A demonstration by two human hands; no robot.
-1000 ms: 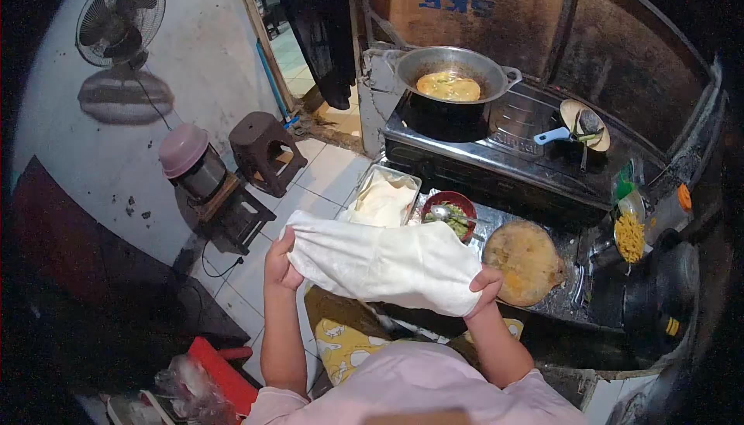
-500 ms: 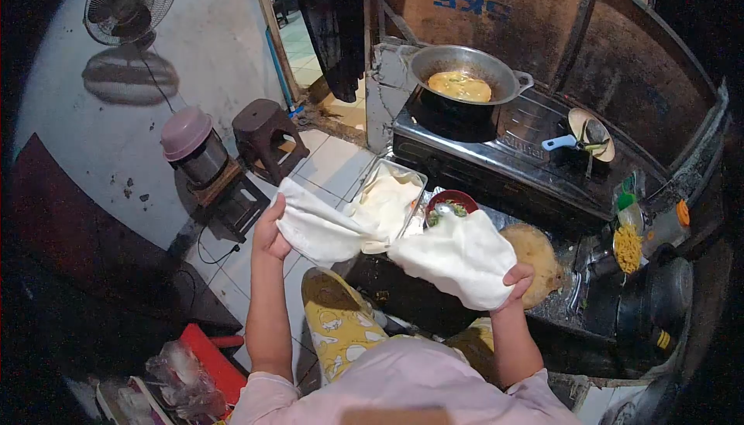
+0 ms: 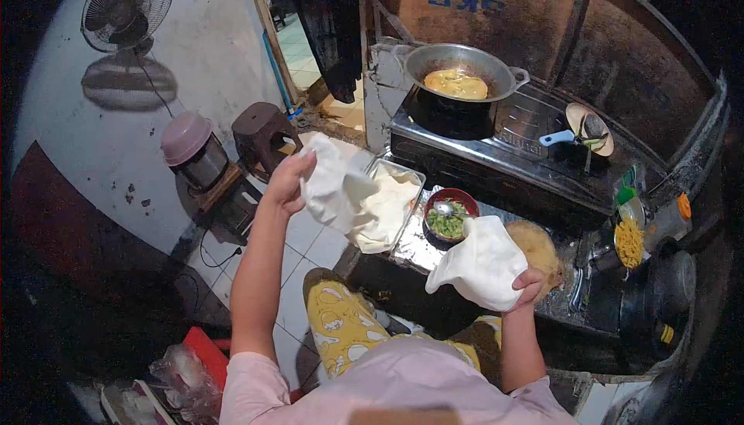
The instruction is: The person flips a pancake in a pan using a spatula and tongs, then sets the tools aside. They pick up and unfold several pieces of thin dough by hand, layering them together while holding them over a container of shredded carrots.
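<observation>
My left hand (image 3: 289, 181) holds a thin white dough sheet (image 3: 333, 189) raised beside a metal tray (image 3: 409, 192) that holds a pile of more sheets. My right hand (image 3: 528, 284) grips a second white dough sheet (image 3: 482, 264) over the front of the counter, partly covering a round wooden board (image 3: 538, 247). A red bowl (image 3: 449, 216) of green filling with a spoon sits between the two sheets.
A wok (image 3: 461, 76) with a frying piece in oil stands on the stove (image 3: 504, 142). A blue-handled skimmer (image 3: 577, 132) lies at the right. A bowl of yellow noodles (image 3: 629, 240), a brown stool (image 3: 260, 134), a covered pot (image 3: 190, 150) and a wall fan (image 3: 124, 3) surround.
One wide sheet stretched between both hands has come apart into two. My left hand rose toward the tray with one piece; my right hand stayed low and right with the other.
</observation>
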